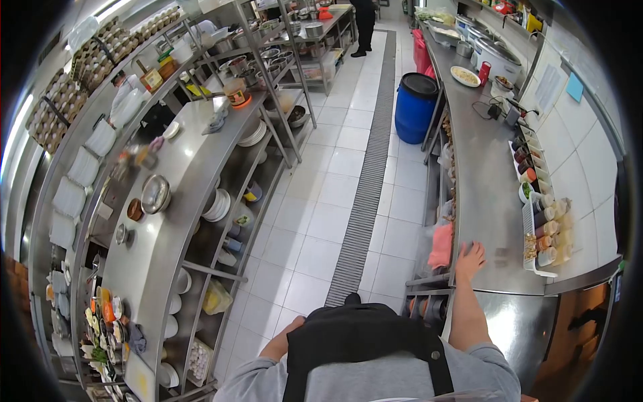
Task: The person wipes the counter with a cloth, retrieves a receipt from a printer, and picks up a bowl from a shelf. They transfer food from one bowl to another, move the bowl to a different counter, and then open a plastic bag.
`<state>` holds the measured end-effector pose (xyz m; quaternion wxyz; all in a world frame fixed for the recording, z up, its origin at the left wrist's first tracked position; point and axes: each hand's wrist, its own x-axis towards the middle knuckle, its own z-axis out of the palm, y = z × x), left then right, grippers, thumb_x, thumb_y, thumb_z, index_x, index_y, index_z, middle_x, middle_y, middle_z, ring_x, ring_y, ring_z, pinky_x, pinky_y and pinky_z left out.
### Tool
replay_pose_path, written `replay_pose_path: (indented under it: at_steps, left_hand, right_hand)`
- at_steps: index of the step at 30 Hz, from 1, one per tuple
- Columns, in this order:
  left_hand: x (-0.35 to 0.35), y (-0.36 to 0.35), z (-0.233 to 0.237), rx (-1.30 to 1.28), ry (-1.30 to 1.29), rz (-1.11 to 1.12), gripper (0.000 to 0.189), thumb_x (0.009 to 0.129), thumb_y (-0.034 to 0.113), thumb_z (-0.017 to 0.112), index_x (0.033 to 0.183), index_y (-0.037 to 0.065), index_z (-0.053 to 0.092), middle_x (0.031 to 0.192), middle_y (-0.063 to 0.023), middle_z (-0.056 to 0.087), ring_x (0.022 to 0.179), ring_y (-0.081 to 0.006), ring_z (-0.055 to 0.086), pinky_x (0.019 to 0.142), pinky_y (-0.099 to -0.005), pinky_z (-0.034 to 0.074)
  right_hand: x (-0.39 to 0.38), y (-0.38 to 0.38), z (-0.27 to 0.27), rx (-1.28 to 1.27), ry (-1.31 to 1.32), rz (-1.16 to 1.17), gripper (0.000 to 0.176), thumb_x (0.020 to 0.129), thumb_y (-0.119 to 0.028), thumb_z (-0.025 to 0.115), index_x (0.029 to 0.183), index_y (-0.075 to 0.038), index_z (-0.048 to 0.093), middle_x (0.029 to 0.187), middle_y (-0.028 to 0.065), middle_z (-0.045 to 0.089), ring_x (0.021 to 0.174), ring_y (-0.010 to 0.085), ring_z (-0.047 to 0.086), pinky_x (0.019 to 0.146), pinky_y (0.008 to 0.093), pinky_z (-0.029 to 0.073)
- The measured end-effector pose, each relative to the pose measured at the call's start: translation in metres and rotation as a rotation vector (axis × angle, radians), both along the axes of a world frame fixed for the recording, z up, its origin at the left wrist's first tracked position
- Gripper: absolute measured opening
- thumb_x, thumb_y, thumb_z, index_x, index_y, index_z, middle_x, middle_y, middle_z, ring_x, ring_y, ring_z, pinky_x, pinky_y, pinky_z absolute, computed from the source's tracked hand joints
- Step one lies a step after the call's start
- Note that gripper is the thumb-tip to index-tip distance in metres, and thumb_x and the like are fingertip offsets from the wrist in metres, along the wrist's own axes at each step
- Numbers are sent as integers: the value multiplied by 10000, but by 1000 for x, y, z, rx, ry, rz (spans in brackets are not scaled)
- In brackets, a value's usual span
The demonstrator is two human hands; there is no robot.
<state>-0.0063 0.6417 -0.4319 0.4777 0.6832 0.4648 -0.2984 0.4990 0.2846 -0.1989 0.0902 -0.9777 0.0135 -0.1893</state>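
My right hand (470, 260) lies on the near edge of the long steel counter (492, 194) on the right, its fingers spread and nothing in them. Just left of it, below the counter, hangs a pink cloth (441, 246). A white basket (529, 234) of sauce bottles (548, 228) stands farther right, out of touch. My left hand (293, 326) is low beside the black apron (355, 342) at my waist. The apron hides part of that hand, so its fingers do not show clearly.
A floor drain grate (367, 201) runs down the tiled aisle. A blue barrel (414, 110) stands by the right counter. On the left counter (157, 234) sit metal bowls (155, 194). A person in dark clothes (364, 27) stands at the far end.
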Motion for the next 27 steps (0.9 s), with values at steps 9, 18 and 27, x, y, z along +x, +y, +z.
replay_pose_path:
  at_steps: [9,18,27]
  left_hand:
    - [65,20,8,-30,-183,450,298,755,241,608,942,9,619,736,-105,621,596,-177,610,476,-289,466]
    - [44,4,21,-59,-3,131,226,761,251,613,822,34,637,658,-75,580,486,-165,503,413,-309,397]
    - [17,12,-17,44,4,18,353,759,339,618,670,-3,618,574,-123,600,409,-216,535,414,-342,455]
  right_hand:
    - [-2,3,8,1,45,-15,462,838,-418,482,1181,-114,426,1267,86,383,1217,259,313,992,545,199]
    - [-1,5,11,22,48,-20,448,826,-413,496,1173,-134,439,1257,74,398,1212,255,317,985,522,208]
    - [4,0,-3,-16,7,6,435,812,-412,519,1152,-149,452,1239,59,422,1180,255,357,955,500,240]
